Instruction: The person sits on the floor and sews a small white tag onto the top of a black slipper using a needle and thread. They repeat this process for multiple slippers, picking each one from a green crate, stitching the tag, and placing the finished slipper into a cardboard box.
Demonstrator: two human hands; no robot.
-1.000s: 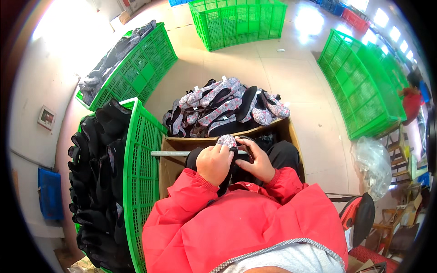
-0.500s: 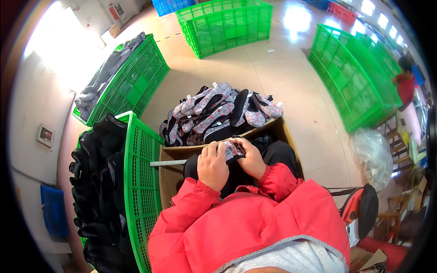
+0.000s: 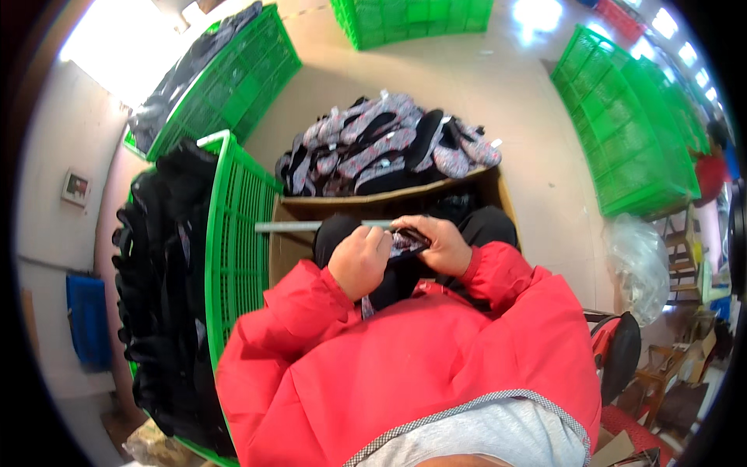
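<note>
Over my lap, both hands grip one slipper (image 3: 402,249) with a grey and pink patterned fabric and dark edging. My left hand (image 3: 360,261) has its fingers closed on the slipper's left side. My right hand (image 3: 442,243) wraps its right side, thumb along the top. Much of the slipper is hidden by my fingers. Just beyond my hands is a heap of similar floral slippers (image 3: 373,152) with black soles and small white tags, behind the upper edge of a cardboard box (image 3: 373,198).
A pale bar (image 3: 288,226) runs beside my knees. At my left stands a green crate (image 3: 249,210) packed with black slippers (image 3: 167,288). More green crates (image 3: 630,132) stand farther out, one holding grey items (image 3: 187,74). A clear plastic bag (image 3: 638,265) lies at right, near a person in red (image 3: 710,175).
My view has tilted, so the surroundings sit higher. The slipper has turned between my hands, showing more dark edge and less patterned fabric. Both hands still hold it.
</note>
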